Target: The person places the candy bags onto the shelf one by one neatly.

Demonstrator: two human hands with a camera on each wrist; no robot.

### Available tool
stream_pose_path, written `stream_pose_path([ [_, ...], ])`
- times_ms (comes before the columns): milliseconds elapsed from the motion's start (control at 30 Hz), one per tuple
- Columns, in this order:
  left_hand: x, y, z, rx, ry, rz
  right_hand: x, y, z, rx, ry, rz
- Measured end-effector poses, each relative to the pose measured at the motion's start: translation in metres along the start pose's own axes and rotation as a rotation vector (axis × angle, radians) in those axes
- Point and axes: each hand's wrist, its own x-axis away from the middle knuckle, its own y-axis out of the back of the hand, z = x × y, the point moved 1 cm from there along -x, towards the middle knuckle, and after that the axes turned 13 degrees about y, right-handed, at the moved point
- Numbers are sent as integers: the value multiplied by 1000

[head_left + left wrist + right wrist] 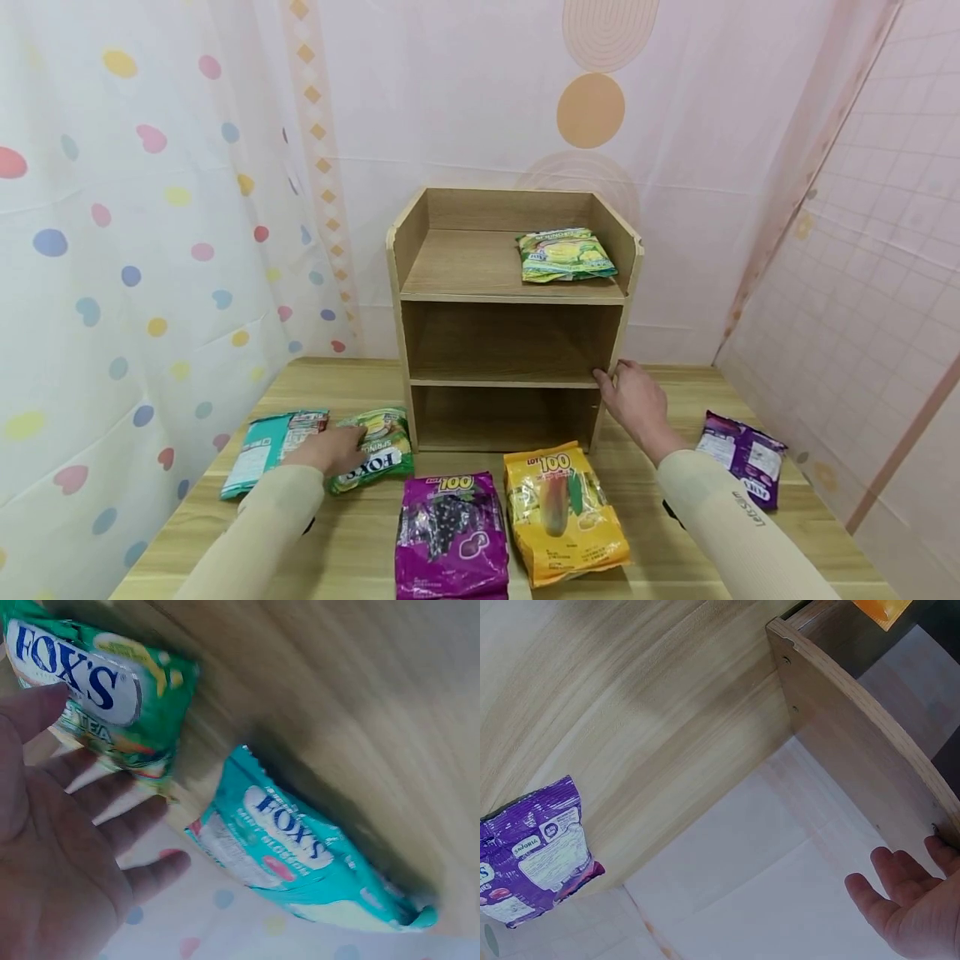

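In the head view my left hand [330,450] is at the left end of a green Fox's candy bag [384,446] lying beside the shelf's left foot. The left wrist view shows its fingers spread and the thumb overlapping that bag's label [82,671]. A teal Fox's bag [281,851] lies just beyond these fingertips. My right hand [637,404] grips the right side panel of a small wooden shelf [513,298], thumb at the panel's front edge and the other fingers along its outer face. The right wrist view has these fingers [892,881] loosely bent beside the panel [855,742].
A green-yellow candy bag [566,254] lies on the shelf's top board. In front of the shelf are a purple Lot 100 bag [452,533] and a yellow one [562,517]. A dark purple bag [742,458] lies by the right forearm. Patterned curtains [150,208] enclose the table.
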Motion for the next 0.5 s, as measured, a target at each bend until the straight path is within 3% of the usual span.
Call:
stream_pose_path([
  [333,10,8,-10,-151,50,-95,1,-1,-1,-8,-8,9],
  [433,9,5,-10,-145,21,-153,1,-1,-1,-10,-7,3],
  [500,7,2,-10,-128,-14,-155,1,-1,-1,-10,-6,0],
])
